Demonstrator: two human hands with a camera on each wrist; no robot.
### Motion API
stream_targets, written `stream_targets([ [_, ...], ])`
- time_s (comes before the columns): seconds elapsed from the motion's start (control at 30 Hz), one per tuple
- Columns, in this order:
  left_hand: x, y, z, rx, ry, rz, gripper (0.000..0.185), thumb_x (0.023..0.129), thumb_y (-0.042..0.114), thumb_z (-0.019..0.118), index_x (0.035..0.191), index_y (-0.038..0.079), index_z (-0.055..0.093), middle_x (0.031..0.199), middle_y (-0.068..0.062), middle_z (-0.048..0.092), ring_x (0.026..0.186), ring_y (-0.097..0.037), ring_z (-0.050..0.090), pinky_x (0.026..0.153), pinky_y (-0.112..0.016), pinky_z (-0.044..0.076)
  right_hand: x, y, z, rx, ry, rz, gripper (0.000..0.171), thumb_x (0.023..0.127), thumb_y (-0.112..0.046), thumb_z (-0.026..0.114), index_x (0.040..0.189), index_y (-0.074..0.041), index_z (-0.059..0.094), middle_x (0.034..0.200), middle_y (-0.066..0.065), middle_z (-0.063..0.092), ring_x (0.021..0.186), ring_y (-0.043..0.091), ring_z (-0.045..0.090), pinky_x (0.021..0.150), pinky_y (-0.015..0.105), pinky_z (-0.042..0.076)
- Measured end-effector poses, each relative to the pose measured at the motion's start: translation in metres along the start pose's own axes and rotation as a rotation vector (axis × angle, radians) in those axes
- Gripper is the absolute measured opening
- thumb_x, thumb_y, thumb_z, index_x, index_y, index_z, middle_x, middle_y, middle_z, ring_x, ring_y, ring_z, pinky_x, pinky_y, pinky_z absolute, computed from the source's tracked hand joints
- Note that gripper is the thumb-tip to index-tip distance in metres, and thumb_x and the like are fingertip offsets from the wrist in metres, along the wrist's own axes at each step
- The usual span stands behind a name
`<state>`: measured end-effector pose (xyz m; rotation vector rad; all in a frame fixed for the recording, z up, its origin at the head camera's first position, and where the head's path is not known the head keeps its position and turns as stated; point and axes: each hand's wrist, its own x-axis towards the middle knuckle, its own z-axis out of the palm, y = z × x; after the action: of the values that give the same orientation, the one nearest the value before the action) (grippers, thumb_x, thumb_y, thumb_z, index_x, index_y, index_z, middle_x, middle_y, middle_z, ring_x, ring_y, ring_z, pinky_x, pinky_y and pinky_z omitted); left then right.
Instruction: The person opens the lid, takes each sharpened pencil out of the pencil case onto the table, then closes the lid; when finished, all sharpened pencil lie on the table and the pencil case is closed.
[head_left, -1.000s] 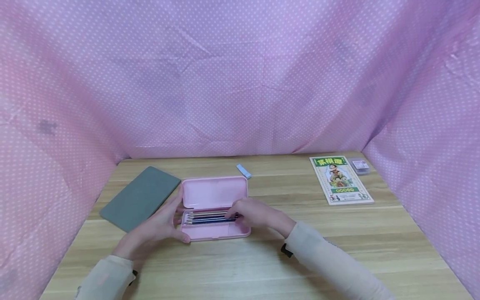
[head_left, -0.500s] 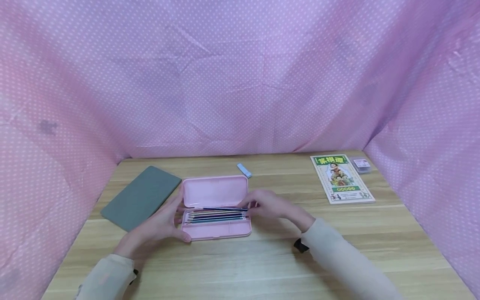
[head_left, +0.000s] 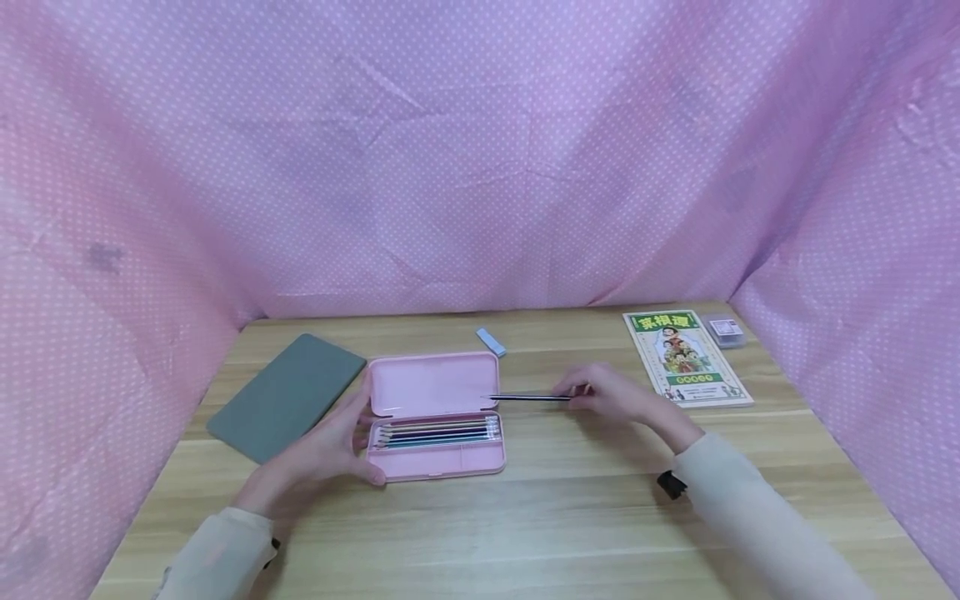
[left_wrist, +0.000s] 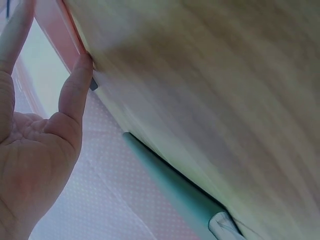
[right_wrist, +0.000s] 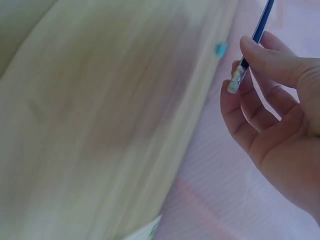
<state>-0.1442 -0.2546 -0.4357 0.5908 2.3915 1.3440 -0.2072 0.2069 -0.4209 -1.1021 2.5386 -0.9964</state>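
A pink pencil case (head_left: 433,387) lies with its lid raised, several pencils (head_left: 435,432) side by side in its long compartment. My left hand (head_left: 333,442) rests against the case's left end, thumb at the front corner and fingers spread along the side. In the left wrist view, fingers (left_wrist: 74,95) reach out straight to the case's pink edge. To the right of the case, my right hand (head_left: 607,392) pinches a dark pencil (head_left: 528,397) near its eraser end, its tip pointing left toward the lid. The right wrist view shows the pencil's pale eraser (right_wrist: 233,86) beyond the fingertips.
A grey-green notebook (head_left: 287,398) lies left of the case. Behind the case is a small light-blue stick-like item (head_left: 491,342). On the right are an illustrated book (head_left: 686,358) and a small clear box (head_left: 726,332). Pink dotted cloth (head_left: 480,167) hangs around the table.
My right hand has taken a dark pencil out of the case and moved it rightward, clear of the case. The left hand has stayed at the case's left end.
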Motion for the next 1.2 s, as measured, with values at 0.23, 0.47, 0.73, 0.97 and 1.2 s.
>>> stream_targets([
  [0.23,0.0,-0.001,0.002,0.002,0.001,-0.03,0.157,0.059,0.017,0.099,0.159,0.022,-0.021,0.155,-0.016,0.024,0.128,-0.033,0.051,0.105,-0.039,0.049,-0.015,0.025,-0.009,-0.077,0.045,0.067,0.026,0.086,0.009,0.073,0.109,-0.003,0.077,0.109,0.01,0.074,0.098,0.026,0.069,0.083,0.043,0.061],
  [0.47,0.001,-0.001,0.004,-0.006,0.001,-0.025,0.155,0.06,0.017,0.099,0.16,0.021,-0.019,0.154,-0.019,0.025,0.128,-0.036,0.05,0.105,-0.04,0.05,-0.017,0.044,-0.008,-0.152,0.084,0.093,0.027,0.085,0.011,0.072,0.108,-0.003,0.077,0.108,0.011,0.074,0.099,0.029,0.07,0.084,0.041,0.061],
  [0.73,0.002,0.0,0.003,-0.007,-0.007,-0.032,0.154,0.062,0.016,0.098,0.16,0.023,-0.02,0.158,-0.017,0.018,0.129,-0.036,0.05,0.107,-0.044,0.048,-0.013,0.052,-0.01,-0.164,0.089,0.164,0.027,0.086,0.01,0.073,0.107,-0.006,0.078,0.106,0.008,0.074,0.099,0.027,0.069,0.087,0.043,0.06],
  [0.97,0.002,-0.001,0.003,0.002,0.001,-0.014,0.153,0.062,0.017,0.098,0.16,0.02,-0.019,0.157,-0.021,0.018,0.129,-0.039,0.05,0.106,-0.048,0.048,-0.009,0.054,-0.012,-0.159,0.07,0.166,0.027,0.086,0.009,0.074,0.109,-0.005,0.078,0.106,0.008,0.074,0.101,0.027,0.068,0.088,0.044,0.059],
  [1.2,0.0,-0.002,0.001,0.002,0.007,-0.016,0.154,0.061,0.018,0.099,0.16,0.02,-0.019,0.159,-0.019,0.017,0.129,-0.038,0.051,0.104,-0.044,0.051,-0.006,0.051,-0.006,-0.217,0.1,0.125,0.028,0.085,0.009,0.074,0.109,-0.005,0.079,0.104,0.008,0.074,0.097,0.026,0.068,0.086,0.043,0.059],
])
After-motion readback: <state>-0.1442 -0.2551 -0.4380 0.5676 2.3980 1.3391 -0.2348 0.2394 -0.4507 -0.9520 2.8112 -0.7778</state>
